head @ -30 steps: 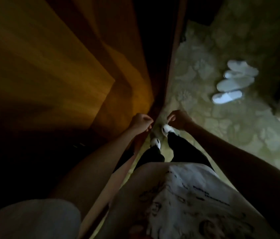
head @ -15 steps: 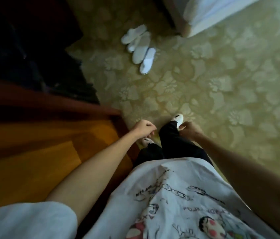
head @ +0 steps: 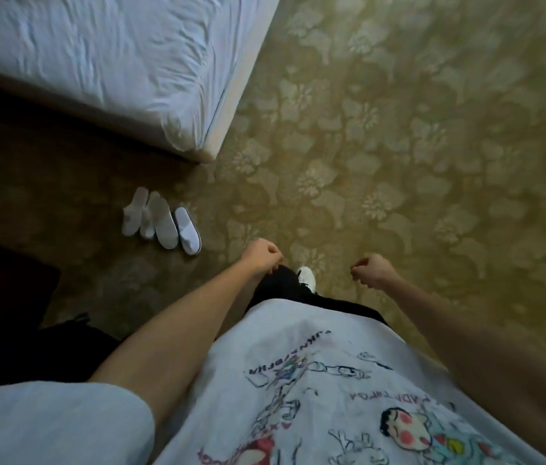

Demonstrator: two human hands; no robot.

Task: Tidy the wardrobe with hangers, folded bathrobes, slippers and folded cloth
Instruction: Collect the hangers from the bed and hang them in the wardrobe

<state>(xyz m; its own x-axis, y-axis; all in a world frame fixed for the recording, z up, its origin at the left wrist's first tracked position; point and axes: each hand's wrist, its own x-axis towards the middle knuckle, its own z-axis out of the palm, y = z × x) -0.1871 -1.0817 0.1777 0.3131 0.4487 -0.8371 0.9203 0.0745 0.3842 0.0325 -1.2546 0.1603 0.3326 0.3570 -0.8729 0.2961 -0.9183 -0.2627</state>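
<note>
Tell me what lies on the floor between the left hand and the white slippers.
Nothing: in the head view, only bare patterned carpet separates the left hand from the white slippers. The hand is curled and holds nothing.

The slippers (head: 164, 221) lie in a tight row on the carpet (head: 399, 162), with open floor on every side of them. Beyond them the bed (head: 114, 62) corner stands well apart, leaving a clear strip between. Right of the slippers the carpet runs bare and wide. A dark mass (head: 3, 297) sits to their near left, blurred. Both the left hand (head: 261, 258) and right hand (head: 370, 271) hang loosely curled, nearer than the slippers, nothing between.
</note>
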